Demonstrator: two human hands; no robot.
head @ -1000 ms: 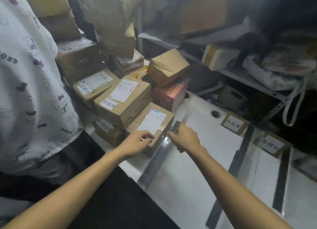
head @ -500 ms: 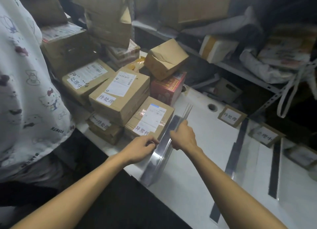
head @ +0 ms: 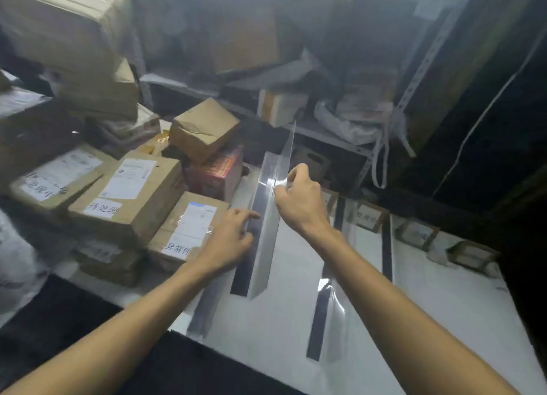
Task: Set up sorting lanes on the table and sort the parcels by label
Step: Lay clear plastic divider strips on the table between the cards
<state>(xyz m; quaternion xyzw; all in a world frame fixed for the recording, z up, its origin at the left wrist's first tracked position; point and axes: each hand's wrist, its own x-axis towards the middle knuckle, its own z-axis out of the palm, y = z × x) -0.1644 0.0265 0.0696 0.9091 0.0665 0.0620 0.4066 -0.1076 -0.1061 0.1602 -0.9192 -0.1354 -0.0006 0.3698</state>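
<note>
Marking lanes: black tape strips (head: 318,320) run near to far across the white worktop (head: 429,306); this part looks done.
Divider: a clear angled divider (head: 268,232) stands on edge over the leftmost strip, not yet let go.
Left hand: the left hand (head: 231,240) lies released, its fingers pressing the divider's foot.
Right hand: the right hand (head: 299,205) pinches the divider's upper edge.
Parcels: the parcels (head: 189,229) are stacked left of the divider, with none in a lane; sorting seems not begun.
Far edge: label cards (head: 368,217) head the lanes.
</note>
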